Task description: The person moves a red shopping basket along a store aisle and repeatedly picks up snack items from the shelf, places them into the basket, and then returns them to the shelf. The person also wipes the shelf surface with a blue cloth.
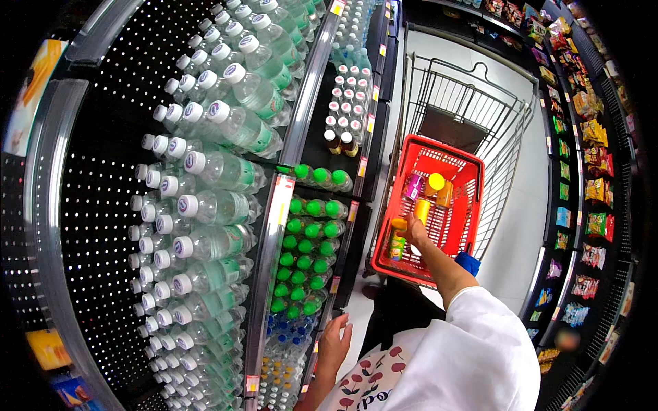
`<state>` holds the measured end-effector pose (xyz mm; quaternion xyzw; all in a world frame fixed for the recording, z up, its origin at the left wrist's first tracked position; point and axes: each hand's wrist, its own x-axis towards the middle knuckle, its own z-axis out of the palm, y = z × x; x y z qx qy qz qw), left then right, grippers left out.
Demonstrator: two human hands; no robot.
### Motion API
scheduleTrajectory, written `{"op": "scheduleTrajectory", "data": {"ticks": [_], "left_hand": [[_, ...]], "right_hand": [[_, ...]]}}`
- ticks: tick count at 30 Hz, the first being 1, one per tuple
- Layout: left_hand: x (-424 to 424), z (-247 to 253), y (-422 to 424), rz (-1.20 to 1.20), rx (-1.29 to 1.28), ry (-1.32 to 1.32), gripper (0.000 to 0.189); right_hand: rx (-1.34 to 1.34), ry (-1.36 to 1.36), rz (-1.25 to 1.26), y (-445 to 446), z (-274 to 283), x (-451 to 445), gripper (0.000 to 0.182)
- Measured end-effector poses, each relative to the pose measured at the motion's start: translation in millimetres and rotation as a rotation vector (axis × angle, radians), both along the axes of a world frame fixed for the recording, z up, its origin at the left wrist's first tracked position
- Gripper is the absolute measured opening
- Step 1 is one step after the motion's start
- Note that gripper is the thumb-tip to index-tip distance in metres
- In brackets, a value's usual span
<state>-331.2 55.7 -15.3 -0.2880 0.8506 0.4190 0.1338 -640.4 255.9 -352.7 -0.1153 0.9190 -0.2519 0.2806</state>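
Observation:
My right hand [414, 230] reaches down into a red plastic shopping basket [395, 169]. Its fingers wrap around a green canister [397, 247] just below the orange-yellow lid. Beside that hand lies a yellow canister [422, 209]. Farther up in the basket are a purple canister [414, 187], an orange container [444, 194] and a container with a bright yellow lid [436, 181]. My left hand [334, 336] is beside the lower drinks shelf, holding nothing, with its fingers slightly apart.
The basket rests in a wire shopping cart [501, 177]. At left, shelves hold clear bottles with white caps [221, 203] and green-capped bottles [308, 251]. Snack packets [596, 190] fill the right-hand shelves. White floor tiles [519, 205] show around the cart.

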Motion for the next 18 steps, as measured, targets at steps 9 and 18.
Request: {"op": "scheduleTrajectory", "data": {"ticks": [9, 18], "left_hand": [[38, -11, 0, 0.009, 0.051, -0.099, 0.034], [40, -8, -5, -0.002, 0.04, -0.079, 0.034]], "right_hand": [[0.141, 0.14, 0.068, -2, -6, 4, 0.068], [-0.055, 0.03, -0.235, -10, -15, 21, 0.063]]}}
